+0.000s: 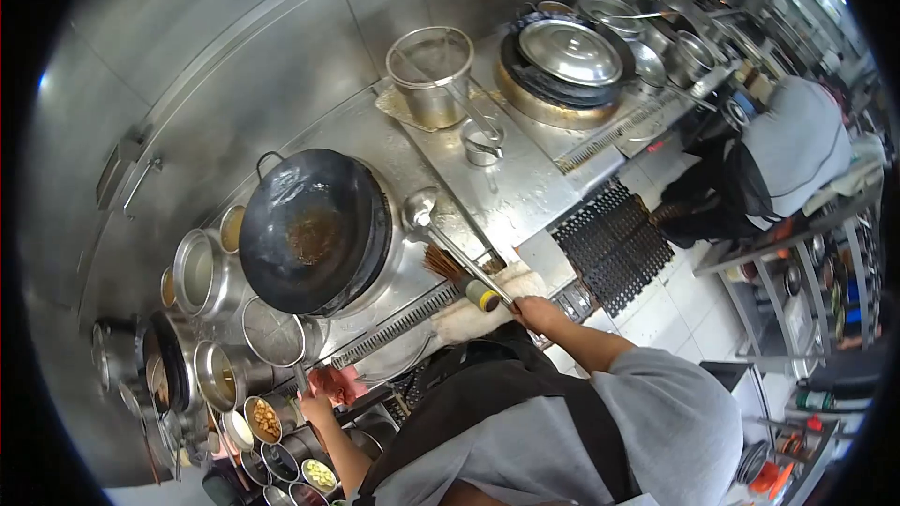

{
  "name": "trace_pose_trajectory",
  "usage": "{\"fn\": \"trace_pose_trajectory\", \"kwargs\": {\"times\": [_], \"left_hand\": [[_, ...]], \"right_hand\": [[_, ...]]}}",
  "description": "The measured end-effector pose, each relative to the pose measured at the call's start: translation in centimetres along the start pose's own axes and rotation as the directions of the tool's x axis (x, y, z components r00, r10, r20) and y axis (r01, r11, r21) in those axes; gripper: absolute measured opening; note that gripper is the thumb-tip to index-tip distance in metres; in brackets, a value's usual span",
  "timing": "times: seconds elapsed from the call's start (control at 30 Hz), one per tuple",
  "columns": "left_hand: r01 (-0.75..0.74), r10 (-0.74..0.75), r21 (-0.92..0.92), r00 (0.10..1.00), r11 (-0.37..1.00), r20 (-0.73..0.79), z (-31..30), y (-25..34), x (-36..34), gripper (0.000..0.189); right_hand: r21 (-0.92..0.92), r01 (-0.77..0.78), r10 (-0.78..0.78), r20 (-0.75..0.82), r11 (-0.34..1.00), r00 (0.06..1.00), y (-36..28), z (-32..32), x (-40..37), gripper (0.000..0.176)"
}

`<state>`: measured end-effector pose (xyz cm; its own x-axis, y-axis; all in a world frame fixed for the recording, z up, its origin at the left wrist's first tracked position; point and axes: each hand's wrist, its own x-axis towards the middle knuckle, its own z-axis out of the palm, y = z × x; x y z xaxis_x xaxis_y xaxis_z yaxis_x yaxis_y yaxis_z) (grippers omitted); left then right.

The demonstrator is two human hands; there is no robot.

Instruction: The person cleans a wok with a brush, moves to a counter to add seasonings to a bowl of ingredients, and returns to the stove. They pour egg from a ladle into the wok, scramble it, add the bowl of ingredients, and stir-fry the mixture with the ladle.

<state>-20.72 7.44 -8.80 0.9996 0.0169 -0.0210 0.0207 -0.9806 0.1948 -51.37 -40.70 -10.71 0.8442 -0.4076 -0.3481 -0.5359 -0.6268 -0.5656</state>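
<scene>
My right hand (538,314) is closed around the end of a long-handled ladle (421,208), whose bowl hangs over the stove top just right of a large black wok (309,234). Brown residue marks the wok's bottom. Beneath the ladle handle lies a bristle brush (459,277), beside a pale cloth (497,305) on the stove's front edge. At lower left, my left hand (317,409) is wrapped about the handle of a round mesh strainer (273,330), which rests over the pots left of the wok. Red meat-like pieces (337,384) sit close to that hand.
Metal pots (199,272) and ingredient bowls (265,420) crowd the left side. A tall strainer pot (431,75) and a lidded wok (570,52) stand farther back. To the right, a person in grey (797,145) bends near a metal shelf (792,253); a black mat (614,244) covers floor tiles.
</scene>
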Motion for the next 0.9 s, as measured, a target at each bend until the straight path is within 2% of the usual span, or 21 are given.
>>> {"fn": "trace_pose_trajectory", "kwargs": {"times": [0.03, 0.1, 0.13, 0.2, 0.23, 0.27, 0.33, 0.37, 0.4, 0.43, 0.47, 0.5, 0.53, 0.6, 0.63, 0.67, 0.73, 0.77, 0.8, 0.87, 0.9], "left_hand": [[-0.022, 0.023, -0.006, 1.000, 1.000, 0.013, 2.3, -1.2, 0.7, 0.033], [0.141, -0.142, 0.021, 0.987, 0.990, 0.072, 4.9, -2.6, 1.4, 0.050], [0.118, -0.120, 0.021, 0.989, 0.993, 0.084, 5.8, -2.9, 1.4, 0.050], [0.301, -0.193, -0.339, 0.928, 0.891, 0.319, 7.2, -2.7, 1.6, 0.061], [0.200, -0.126, -0.247, 0.950, 0.948, 0.287, 7.1, -2.9, 1.7, 0.066], [0.170, -0.093, -0.248, 0.951, 0.954, 0.295, 7.0, -2.5, 1.7, 0.066], [0.200, -0.185, -0.058, 0.963, 0.978, 0.195, 6.7, -2.0, 1.3, 0.060], [0.191, -0.152, -0.220, 0.972, 0.957, 0.182, 6.9, -2.1, 1.3, 0.061], [0.163, -0.123, -0.212, 0.974, 0.964, 0.188, 7.3, -2.5, 1.7, 0.061], [0.266, -0.130, -0.461, 0.943, 0.847, 0.305, 7.9, -3.2, 2.2, 0.063], [0.381, -0.103, -0.651, 0.900, 0.657, 0.423, 8.3, -3.3, 2.8, 0.066], [0.337, -0.130, -0.590, 0.922, 0.734, 0.364, 8.7, -3.3, 3.2, 0.066], [0.320, -0.109, -0.582, 0.924, 0.747, 0.367, 9.0, -3.0, 3.3, 0.066], [-0.006, 0.074, -0.341, 0.979, 0.940, 0.188, 7.8, -2.5, 1.8, 0.075], [-0.110, 0.245, -0.696, 0.964, 0.710, 0.098, 11.0, -4.8, 3.1, 0.076], [-0.164, 0.334, -0.659, 0.932, 0.734, 0.140, 6.9, -1.9, 1.6, 0.074], [0.113, 0.205, -0.773, 0.931, 0.624, 0.302, 8.5, -4.7, 3.1, 0.060], [0.181, 0.089, -0.665, 0.932, 0.724, 0.350, 6.9, -4.5, 2.9, 0.053], [0.429, 0.037, -0.834, 0.882, 0.346, 0.469, 1.7, -0.7, 0.2, 0.057], [0.446, 0.103, -0.895, 0.890, 0.008, 0.444, 0.3, -1.8, 0.6, 0.061], [0.504, 0.081, -0.859, 0.863, -0.093, 0.498, -2.0, -0.8, -0.1, 0.062]], "right_hand": [[-0.029, 0.005, -0.005, 0.003, 1.000, 1.000, -0.3, -0.3, -0.1, 0.025], [-0.041, -0.052, 0.050, -0.038, 0.998, 0.998, -0.8, -0.2, -0.3, 0.028], [-0.053, -0.078, 0.076, -0.033, 0.996, 0.997, -1.4, -0.8, -0.5, 0.029], [-0.063, -0.166, 0.163, -0.054, 0.984, 0.985, -2.2, -1.6, -1.5, 0.031], [-0.075, -0.232, 0.228, -0.062, 0.970, 0.972, -2.2, -1.7, -2.1, 0.032], [-0.062, -0.260, 0.255, -0.080, 0.964, 0.964, -1.6, -1.7, -3.0, 0.032], [0.001, -0.275, 0.272, -0.151, 0.961, 0.950, -0.1, -0.9, -5.5, 0.035], [0.042, -0.352, 0.355, -0.154, 0.935, 0.922, -0.2, -1.0, -6.9, 0.036], [0.061, -0.375, 0.380, -0.161, 0.925, 0.911, 1.1, 0.0, -8.0, 0.036], [0.056, -0.442, 0.445, -0.165, 0.895, 0.880, 3.0, 1.5, -9.2, 0.036], [0.051, -0.506, 0.507, -0.170, 0.861, 0.845, 3.9, 2.4, -10.9, 0.035], [0.063, -0.584, 0.585, -0.160, 0.810, 0.795, 4.6, 3.2, -12.6, 0.035], [0.073, -0.654, 0.657, -0.147, 0.753, 0.740, 4.8, 3.7, -14.5, 0.034], [0.032, -0.712, 0.710, -0.115, 0.702, 0.695, 8.5, 7.6, -17.2, 0.033], [0.068, -0.755, 0.757, -0.109, 0.652, 0.644, 8.7, 8.5, -18.6, 0.032], [0.080, -0.783, 0.786, -0.091, 0.617, 0.611, 8.6, 9.2, -19.7, 0.030], [-0.063, -0.758, 0.757, -0.041, 0.649, 0.652, 10.6, 12.3, -20.0, 0.029], [-0.095, -0.711, 0.713, -0.020, 0.696, 0.701, 9.2, 11.5, -19.3, 0.029], [-0.117, -0.665, 0.669, -0.001, 0.738, 0.743, 7.4, 10.4, -18.7, 0.029], [-0.103, -0.526, 0.529, 0.004, 0.844, 0.849, 9.3, 13.4, -16.4, 0.032], [-0.096, -0.482, 0.486, 0.023, 0.871, 0.874, 8.5, 12.9, -14.8, 0.033]]}}
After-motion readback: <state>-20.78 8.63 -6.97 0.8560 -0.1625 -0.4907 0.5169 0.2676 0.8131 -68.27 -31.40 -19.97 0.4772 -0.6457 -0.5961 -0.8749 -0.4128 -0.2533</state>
